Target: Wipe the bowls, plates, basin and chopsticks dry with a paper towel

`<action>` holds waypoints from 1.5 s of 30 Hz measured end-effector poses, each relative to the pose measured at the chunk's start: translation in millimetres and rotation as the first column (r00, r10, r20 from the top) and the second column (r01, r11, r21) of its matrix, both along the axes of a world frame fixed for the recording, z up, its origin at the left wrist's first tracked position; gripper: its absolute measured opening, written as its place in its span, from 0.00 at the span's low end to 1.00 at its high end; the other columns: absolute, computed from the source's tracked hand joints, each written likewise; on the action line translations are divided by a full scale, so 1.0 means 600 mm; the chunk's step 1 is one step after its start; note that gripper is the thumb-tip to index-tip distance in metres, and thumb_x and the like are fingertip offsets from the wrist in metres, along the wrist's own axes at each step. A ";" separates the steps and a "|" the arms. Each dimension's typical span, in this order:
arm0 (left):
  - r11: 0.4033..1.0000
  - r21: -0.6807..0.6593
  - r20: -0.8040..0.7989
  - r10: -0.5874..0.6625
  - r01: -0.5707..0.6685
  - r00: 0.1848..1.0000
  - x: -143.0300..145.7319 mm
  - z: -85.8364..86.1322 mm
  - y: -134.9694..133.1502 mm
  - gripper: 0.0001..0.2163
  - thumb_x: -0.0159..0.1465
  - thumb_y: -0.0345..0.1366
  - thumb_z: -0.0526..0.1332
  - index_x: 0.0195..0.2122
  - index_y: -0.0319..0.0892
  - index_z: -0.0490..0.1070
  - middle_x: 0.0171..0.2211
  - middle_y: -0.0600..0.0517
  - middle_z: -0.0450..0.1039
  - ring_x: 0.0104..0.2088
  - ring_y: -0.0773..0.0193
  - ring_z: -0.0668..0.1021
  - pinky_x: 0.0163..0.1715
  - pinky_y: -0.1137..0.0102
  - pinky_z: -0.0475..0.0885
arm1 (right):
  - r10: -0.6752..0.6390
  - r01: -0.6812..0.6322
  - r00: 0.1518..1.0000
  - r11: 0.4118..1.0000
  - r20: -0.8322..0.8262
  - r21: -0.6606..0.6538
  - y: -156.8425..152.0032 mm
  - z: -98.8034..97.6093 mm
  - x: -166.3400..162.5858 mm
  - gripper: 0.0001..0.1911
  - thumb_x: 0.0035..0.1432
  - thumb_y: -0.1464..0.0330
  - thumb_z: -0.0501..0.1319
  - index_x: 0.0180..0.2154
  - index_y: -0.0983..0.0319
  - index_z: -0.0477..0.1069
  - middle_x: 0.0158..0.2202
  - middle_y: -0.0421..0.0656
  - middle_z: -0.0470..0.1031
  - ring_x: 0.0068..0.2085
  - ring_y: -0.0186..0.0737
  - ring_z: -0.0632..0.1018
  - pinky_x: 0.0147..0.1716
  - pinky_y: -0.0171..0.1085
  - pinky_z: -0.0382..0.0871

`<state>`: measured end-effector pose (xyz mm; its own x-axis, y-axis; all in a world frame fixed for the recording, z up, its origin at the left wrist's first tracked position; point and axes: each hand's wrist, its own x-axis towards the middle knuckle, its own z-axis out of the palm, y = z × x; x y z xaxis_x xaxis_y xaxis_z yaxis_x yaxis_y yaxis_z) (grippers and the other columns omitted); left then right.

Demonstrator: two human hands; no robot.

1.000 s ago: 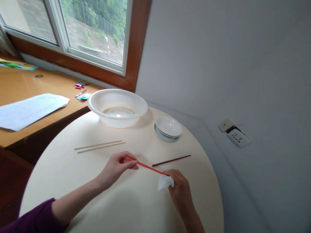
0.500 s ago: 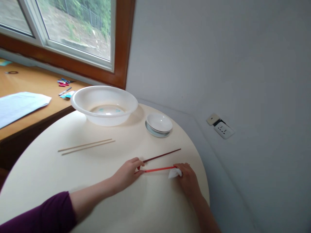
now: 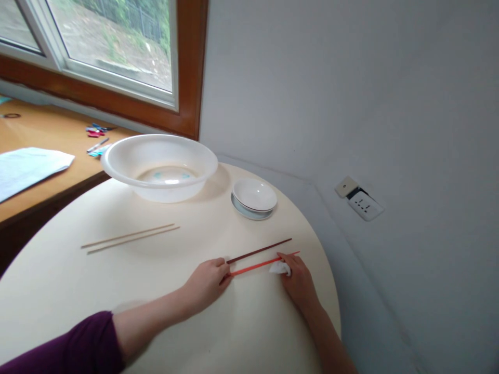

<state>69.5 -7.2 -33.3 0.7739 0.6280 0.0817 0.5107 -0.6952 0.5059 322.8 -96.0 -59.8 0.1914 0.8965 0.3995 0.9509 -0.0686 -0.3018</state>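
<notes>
A bright red chopstick [image 3: 255, 267] slants between my two hands, low over the table. My left hand [image 3: 210, 281] is closed around its left end. Right by those same fingers is the end of a dark red-brown chopstick [image 3: 260, 251]; whether they touch it I cannot tell. My right hand [image 3: 299, 280] pinches the red chopstick toward its right part, with the tip sticking out past the fingers. A crumpled white tissue [image 3: 279, 267] pokes out from under that hand, held in its fingers. On the left lie two pale wooden chopsticks [image 3: 130, 239], side by side.
The round cream table [image 3: 163, 343] carries a large translucent basin [image 3: 171, 195] at the back, with some liquid in it. Stacked white dishes [image 3: 254, 195] stand right of it. A wooden desk [image 3: 54, 122] adjoins on the left; a wall with a socket [image 3: 365, 204] borders the right.
My right hand has shifted slightly up, and the red chopstick's tip now shows beyond it. The chopstick slants more upward to the right. My left fingers have closed more tightly.
</notes>
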 end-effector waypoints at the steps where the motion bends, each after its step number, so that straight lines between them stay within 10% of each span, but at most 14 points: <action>1: 1.000 0.019 -0.014 0.000 0.001 1.000 0.002 -0.001 0.000 0.10 0.60 0.32 0.52 0.26 0.40 0.71 0.27 0.49 0.71 0.27 0.64 0.73 0.28 0.72 0.66 | -0.001 0.001 1.000 1.000 -0.003 0.026 0.001 -0.005 0.000 0.23 0.45 0.80 0.50 0.44 0.65 0.70 0.36 0.48 0.73 0.39 0.44 0.72 0.42 0.42 0.68; 17: 0.942 0.325 0.018 -0.089 0.079 0.996 0.013 -0.013 0.014 0.09 0.60 0.30 0.53 0.27 0.39 0.71 0.25 0.50 0.71 0.25 0.64 0.74 0.26 0.71 0.70 | 0.028 -0.030 0.999 0.999 0.034 0.041 0.007 0.001 -0.017 0.30 0.42 0.83 0.49 0.48 0.64 0.69 0.43 0.48 0.72 0.44 0.45 0.68 0.47 0.44 0.65; 45: 0.990 0.137 0.152 0.000 -0.021 0.988 0.015 -0.018 0.026 0.08 0.61 0.32 0.54 0.38 0.38 0.70 0.36 0.45 0.70 0.37 0.59 0.72 0.39 0.63 0.71 | -0.008 0.006 0.999 0.999 0.045 0.036 0.006 -0.003 -0.016 0.29 0.41 0.82 0.49 0.46 0.62 0.69 0.45 0.47 0.72 0.47 0.45 0.69 0.48 0.45 0.63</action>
